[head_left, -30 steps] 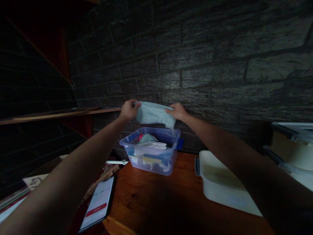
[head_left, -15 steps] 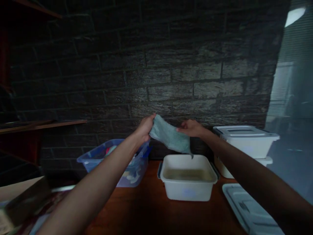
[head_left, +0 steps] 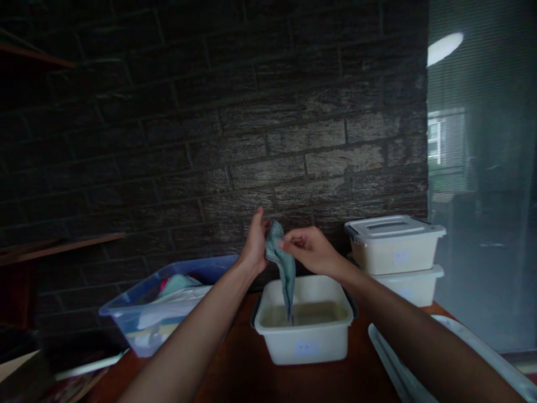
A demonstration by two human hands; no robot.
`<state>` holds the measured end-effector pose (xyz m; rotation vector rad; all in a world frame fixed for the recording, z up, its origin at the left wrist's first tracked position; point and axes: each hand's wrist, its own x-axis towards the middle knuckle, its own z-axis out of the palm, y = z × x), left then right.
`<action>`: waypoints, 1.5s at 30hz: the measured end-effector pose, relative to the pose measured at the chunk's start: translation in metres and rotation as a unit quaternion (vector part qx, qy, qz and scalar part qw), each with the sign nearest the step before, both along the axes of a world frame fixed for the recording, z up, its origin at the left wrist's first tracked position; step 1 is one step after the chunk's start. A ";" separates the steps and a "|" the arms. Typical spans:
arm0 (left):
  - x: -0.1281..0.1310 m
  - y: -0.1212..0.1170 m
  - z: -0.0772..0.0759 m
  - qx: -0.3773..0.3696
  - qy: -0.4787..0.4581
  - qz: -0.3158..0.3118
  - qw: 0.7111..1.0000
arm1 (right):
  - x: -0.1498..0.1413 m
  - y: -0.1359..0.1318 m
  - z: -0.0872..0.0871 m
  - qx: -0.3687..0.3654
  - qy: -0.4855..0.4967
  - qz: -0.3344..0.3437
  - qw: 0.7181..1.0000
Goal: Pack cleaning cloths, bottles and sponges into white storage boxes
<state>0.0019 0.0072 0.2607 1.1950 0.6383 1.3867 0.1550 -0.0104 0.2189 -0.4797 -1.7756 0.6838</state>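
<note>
A grey-green textured cloth (head_left: 287, 274) hangs bunched in a narrow strip over a white plastic tub (head_left: 306, 344) holding cloudy liquid. Its lower tip reaches down to about the liquid's surface; whether it touches I cannot tell. My left hand (head_left: 255, 242) grips the cloth's upper left side, one digit pointing up and the other fingers partly hidden behind. From the right, my right hand (head_left: 312, 249) pinches the cloth near its top between thumb and fingers.
On the left stands a clear blue bin (head_left: 138, 296) with fabrics inside. Two lidded white boxes (head_left: 394, 254) are stacked at the back right. A loose lid (head_left: 398, 358) lies under my right forearm. Behind is a dark brick wall (head_left: 251, 140), with a glass pane (head_left: 482, 224) to its right.
The cloth, earlier stretched sideways between my hands, now hangs down gathered. My right hand has come closer to the left. The view has shifted a little to the right.
</note>
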 end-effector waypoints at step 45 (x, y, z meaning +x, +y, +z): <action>-0.072 0.045 -0.046 0.190 -0.004 0.150 0.970 | 0.115 0.035 -0.011 -0.148 0.175 -0.030 0.973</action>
